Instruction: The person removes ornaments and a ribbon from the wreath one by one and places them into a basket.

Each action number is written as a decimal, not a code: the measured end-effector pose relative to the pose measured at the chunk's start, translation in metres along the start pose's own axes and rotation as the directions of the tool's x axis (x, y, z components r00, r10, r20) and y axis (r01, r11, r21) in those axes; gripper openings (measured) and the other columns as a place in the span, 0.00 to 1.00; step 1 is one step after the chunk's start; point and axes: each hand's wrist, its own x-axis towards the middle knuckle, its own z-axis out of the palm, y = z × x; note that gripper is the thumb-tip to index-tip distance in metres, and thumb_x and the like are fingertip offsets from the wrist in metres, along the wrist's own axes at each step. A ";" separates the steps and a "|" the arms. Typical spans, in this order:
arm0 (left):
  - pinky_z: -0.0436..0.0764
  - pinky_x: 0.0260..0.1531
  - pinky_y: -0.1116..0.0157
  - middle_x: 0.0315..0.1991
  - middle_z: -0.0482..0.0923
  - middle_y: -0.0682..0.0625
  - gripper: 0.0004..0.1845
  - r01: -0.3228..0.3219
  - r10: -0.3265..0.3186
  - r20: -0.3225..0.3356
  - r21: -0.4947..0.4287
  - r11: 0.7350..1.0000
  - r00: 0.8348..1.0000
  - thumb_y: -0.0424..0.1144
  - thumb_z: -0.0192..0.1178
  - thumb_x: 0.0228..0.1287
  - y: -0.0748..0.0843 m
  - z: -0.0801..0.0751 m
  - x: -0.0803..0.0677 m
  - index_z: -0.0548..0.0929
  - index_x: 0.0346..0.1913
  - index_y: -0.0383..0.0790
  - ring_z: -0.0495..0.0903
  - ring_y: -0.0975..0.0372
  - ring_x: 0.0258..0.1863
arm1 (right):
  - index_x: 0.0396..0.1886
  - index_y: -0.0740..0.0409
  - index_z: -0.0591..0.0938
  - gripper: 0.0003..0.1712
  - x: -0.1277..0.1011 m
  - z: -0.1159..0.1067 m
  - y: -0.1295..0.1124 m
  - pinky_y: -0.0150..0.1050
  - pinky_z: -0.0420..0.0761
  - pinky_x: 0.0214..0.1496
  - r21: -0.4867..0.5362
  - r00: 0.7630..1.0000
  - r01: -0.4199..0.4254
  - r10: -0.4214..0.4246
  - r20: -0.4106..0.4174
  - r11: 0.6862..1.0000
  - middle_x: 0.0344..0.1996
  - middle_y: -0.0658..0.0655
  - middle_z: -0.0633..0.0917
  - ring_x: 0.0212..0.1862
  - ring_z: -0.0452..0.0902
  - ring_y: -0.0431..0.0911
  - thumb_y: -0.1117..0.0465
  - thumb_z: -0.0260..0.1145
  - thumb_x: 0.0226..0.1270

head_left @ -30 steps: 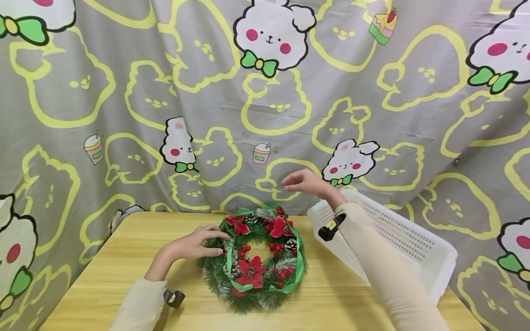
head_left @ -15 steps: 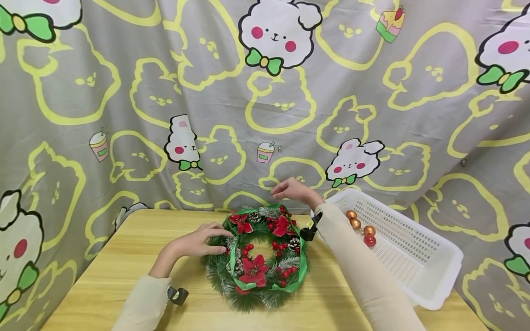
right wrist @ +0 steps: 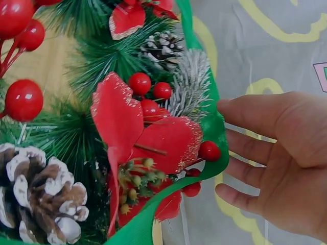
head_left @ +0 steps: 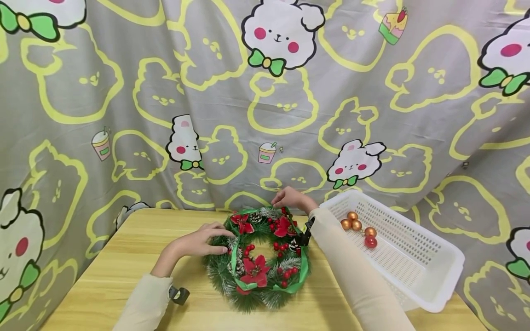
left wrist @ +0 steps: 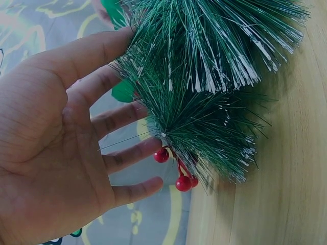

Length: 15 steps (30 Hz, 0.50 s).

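A green wreath [head_left: 221,271] with red flowers, berries, frosted sprigs and pine cones lies on the table, and a green ribbon [head_left: 304,266] loops over it. My left hand [head_left: 203,240] is at the wreath's left side; in the left wrist view its nearly straight fingers [left wrist: 127,158] and thumb touch the green needles. At the far edge is my right hand [head_left: 291,198]. The right wrist view shows its thumb [right wrist: 250,109] and index finger at the outer edge of the ribbon, pinching it beside a red flower [right wrist: 173,140]. The index fingertip is hidden behind the ribbon.
On the right, a white plastic basket [head_left: 445,276] stands at an angle, holding several copper-coloured baubles [head_left: 356,225] and a red bauble [head_left: 370,241]. The wooden table [head_left: 124,257] ends against a grey patterned curtain [head_left: 223,105].
My right hand has come down and left from above the basket side to the wreath's far edge. The baubles, hidden behind the arm before, now show. The left hand stays at the wreath.
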 end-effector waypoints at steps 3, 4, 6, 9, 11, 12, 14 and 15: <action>0.70 0.57 0.36 0.62 0.71 0.41 0.25 -0.001 0.001 -0.001 -0.001 1.000 1.000 0.50 0.60 0.74 0.000 0.000 0.000 0.78 0.68 0.44 0.67 0.43 0.62 | 0.51 0.67 0.87 0.14 0.000 0.001 0.000 0.49 0.81 0.63 -0.010 1.000 -0.002 0.002 -0.004 1.000 0.57 0.63 0.86 0.59 0.81 0.55 0.65 0.67 0.71; 0.70 0.57 0.36 0.62 0.71 0.41 0.25 -0.001 0.001 -0.002 -0.001 1.000 1.000 0.51 0.60 0.74 0.000 0.000 0.001 0.78 0.68 0.44 0.67 0.43 0.62 | 0.51 0.68 0.88 0.13 0.000 0.001 -0.001 0.49 0.81 0.62 -0.008 1.000 0.000 0.000 -0.003 1.000 0.56 0.63 0.86 0.59 0.82 0.55 0.65 0.68 0.71; 0.70 0.57 0.36 0.62 0.71 0.42 0.25 0.000 0.000 -0.004 0.000 1.000 1.000 0.51 0.61 0.74 0.000 0.000 0.001 0.78 0.68 0.44 0.67 0.43 0.62 | 0.49 0.68 0.88 0.13 0.000 0.001 -0.002 0.49 0.82 0.61 -0.005 1.000 0.004 -0.004 -0.005 1.000 0.55 0.63 0.87 0.57 0.83 0.55 0.65 0.68 0.70; 0.70 0.56 0.38 0.62 0.71 0.42 0.25 0.005 -0.005 -0.002 0.002 1.000 1.000 0.50 0.61 0.74 0.000 0.001 0.000 0.78 0.68 0.44 0.67 0.44 0.61 | 0.47 0.69 0.89 0.11 -0.001 0.000 -0.004 0.47 0.83 0.58 -0.004 1.000 0.008 -0.008 -0.011 1.000 0.53 0.63 0.88 0.54 0.84 0.53 0.66 0.69 0.69; 0.71 0.56 0.38 0.62 0.71 0.42 0.25 0.006 -0.006 -0.001 0.003 1.000 1.000 0.50 0.61 0.74 0.000 0.001 0.000 0.78 0.68 0.44 0.67 0.44 0.61 | 0.44 0.68 0.89 0.09 -0.002 0.000 -0.005 0.45 0.84 0.55 -0.009 1.000 0.012 -0.012 -0.018 1.000 0.50 0.63 0.89 0.50 0.85 0.52 0.67 0.69 0.68; 0.71 0.56 0.38 0.62 0.71 0.42 0.25 0.006 -0.006 0.000 0.002 1.000 1.000 0.50 0.61 0.74 0.000 0.001 0.000 0.78 0.68 0.44 0.67 0.44 0.61 | 0.43 0.68 0.90 0.09 -0.002 -0.001 -0.006 0.44 0.84 0.53 -0.014 1.000 0.013 -0.014 -0.022 1.000 0.48 0.62 0.90 0.48 0.85 0.51 0.67 0.69 0.68; 0.70 0.56 0.38 0.62 0.71 0.42 0.25 0.006 -0.006 -0.002 0.002 1.000 1.000 0.50 0.61 0.74 0.000 0.001 0.000 0.78 0.68 0.44 0.67 0.43 0.62 | 0.40 0.67 0.90 0.07 -0.003 -0.002 -0.007 0.42 0.84 0.51 -0.028 0.999 0.018 -0.018 -0.027 0.999 0.45 0.62 0.90 0.45 0.86 0.49 0.68 0.70 0.67; 0.70 0.57 0.37 0.62 0.71 0.42 0.25 0.006 -0.006 -0.003 0.001 1.000 1.000 0.50 0.61 0.74 0.000 0.001 0.000 0.78 0.68 0.44 0.67 0.43 0.62 | 0.40 0.67 0.91 0.07 -0.003 -0.003 -0.008 0.42 0.84 0.50 -0.035 0.999 0.024 -0.025 -0.029 0.999 0.44 0.62 0.91 0.44 0.86 0.48 0.68 0.70 0.67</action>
